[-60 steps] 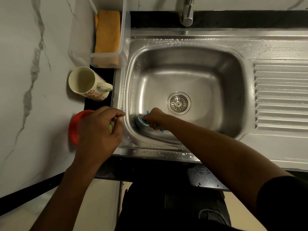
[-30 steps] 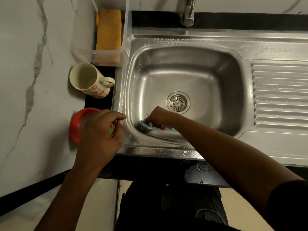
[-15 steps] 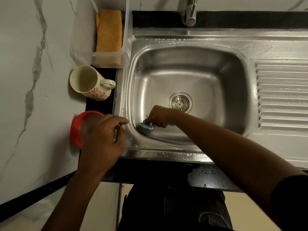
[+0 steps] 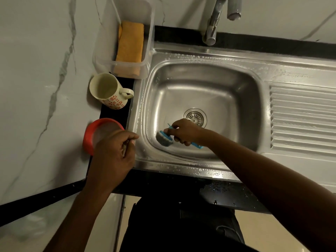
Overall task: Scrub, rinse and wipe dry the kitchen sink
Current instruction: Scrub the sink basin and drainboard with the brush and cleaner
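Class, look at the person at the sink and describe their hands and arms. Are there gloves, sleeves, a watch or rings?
No gloves: the left hand and right hand are bare. The left forearm and right forearm are bare too, with no sleeve, watch or band in view on them. No ring shows on the fingers that can be seen.

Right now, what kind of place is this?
Most likely a home kitchen: a steel sink with a ribbed draining board, a tap above it, and a mug beside it.
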